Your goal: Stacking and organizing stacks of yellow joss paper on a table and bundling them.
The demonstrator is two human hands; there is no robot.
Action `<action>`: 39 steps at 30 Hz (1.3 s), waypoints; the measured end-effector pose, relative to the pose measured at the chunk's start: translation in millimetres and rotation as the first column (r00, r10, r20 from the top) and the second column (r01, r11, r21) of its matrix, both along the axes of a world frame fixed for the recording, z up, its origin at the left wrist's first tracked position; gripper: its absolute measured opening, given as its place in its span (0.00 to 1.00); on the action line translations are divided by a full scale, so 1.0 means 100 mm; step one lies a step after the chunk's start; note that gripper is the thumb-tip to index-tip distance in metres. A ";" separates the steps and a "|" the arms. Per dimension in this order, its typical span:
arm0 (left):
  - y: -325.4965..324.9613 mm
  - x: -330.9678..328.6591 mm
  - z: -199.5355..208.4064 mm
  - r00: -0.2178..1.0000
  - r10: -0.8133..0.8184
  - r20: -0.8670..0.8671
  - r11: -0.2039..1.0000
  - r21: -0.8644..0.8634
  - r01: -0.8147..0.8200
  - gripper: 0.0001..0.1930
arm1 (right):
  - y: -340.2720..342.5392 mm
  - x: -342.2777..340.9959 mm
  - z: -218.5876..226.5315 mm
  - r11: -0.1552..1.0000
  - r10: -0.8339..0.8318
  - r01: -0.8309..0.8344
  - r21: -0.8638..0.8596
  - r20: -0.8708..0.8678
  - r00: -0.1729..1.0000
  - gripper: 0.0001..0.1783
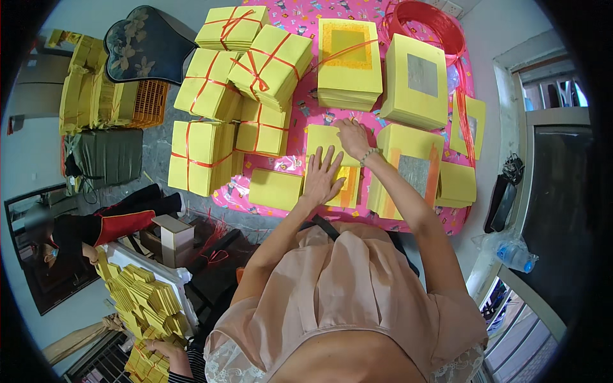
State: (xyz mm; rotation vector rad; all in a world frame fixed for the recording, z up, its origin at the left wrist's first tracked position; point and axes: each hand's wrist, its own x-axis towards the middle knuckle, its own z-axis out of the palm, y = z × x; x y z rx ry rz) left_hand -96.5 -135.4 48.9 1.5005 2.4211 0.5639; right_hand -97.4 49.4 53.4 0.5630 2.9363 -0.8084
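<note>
Beneath the fingertips of the widely spread left hand lies a yellow rectangular paper piece; the right hand, grip unclear, covers its far-right corner. Probably light and easily creased, it suits edge holds.

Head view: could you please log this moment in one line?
left hand: spread over yellow paper; right hand: at its far-right corner; nearby: red-tied bundles
</note>
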 end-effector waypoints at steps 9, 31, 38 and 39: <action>-0.02 0.02 -0.10 1.000 0.001 -0.006 1.000 -0.014 -0.001 0.39 | -0.24 0.18 0.28 0.977 -0.036 0.035 0.213 0.001 0.999 0.16; -0.08 -0.02 -0.11 1.000 0.025 0.012 0.999 -0.035 -0.025 0.43 | -0.29 0.55 0.00 0.998 0.060 -0.054 -0.028 0.248 0.967 0.09; -0.18 -0.09 -0.12 0.999 0.047 -0.022 0.998 -0.038 -0.047 0.43 | -0.35 0.59 -0.05 0.996 0.087 -0.089 -0.007 0.264 0.960 0.12; -0.18 -0.09 -0.11 0.998 0.047 -0.036 0.998 -0.047 -0.049 0.43 | -0.34 0.59 -0.03 0.994 0.109 -0.109 -0.015 0.277 0.955 0.12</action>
